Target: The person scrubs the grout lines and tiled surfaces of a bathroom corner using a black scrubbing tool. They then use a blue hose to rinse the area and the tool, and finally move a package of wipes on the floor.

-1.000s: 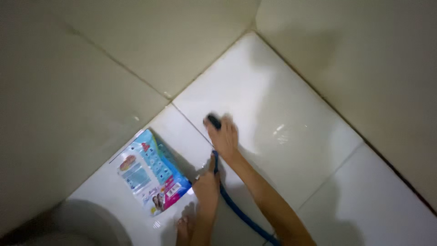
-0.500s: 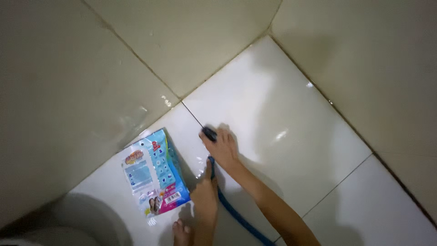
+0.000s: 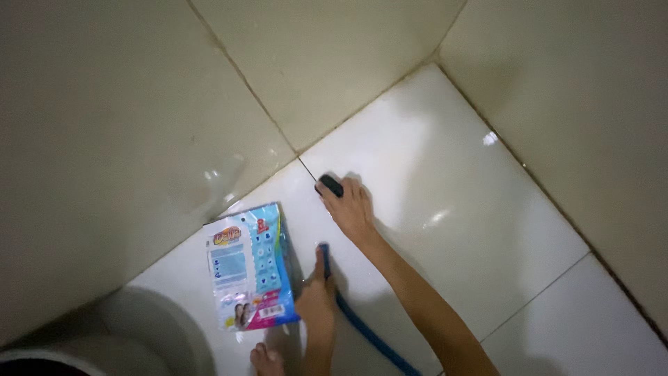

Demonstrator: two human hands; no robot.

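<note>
Your right hand (image 3: 350, 207) presses a dark scrubber (image 3: 330, 185) onto the white floor tile (image 3: 445, 174), right at the grout line by the wall. Your left hand (image 3: 315, 296), nearer you, grips the blue hose (image 3: 362, 326), its nozzle end aimed toward the scrubber.

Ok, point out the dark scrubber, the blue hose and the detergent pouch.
dark scrubber (image 3: 330, 185), head view, on the end that shows past the fingers.
blue hose (image 3: 362, 326), head view, mid-length on the floor.
detergent pouch (image 3: 248, 268), head view, middle of its printed face.
</note>
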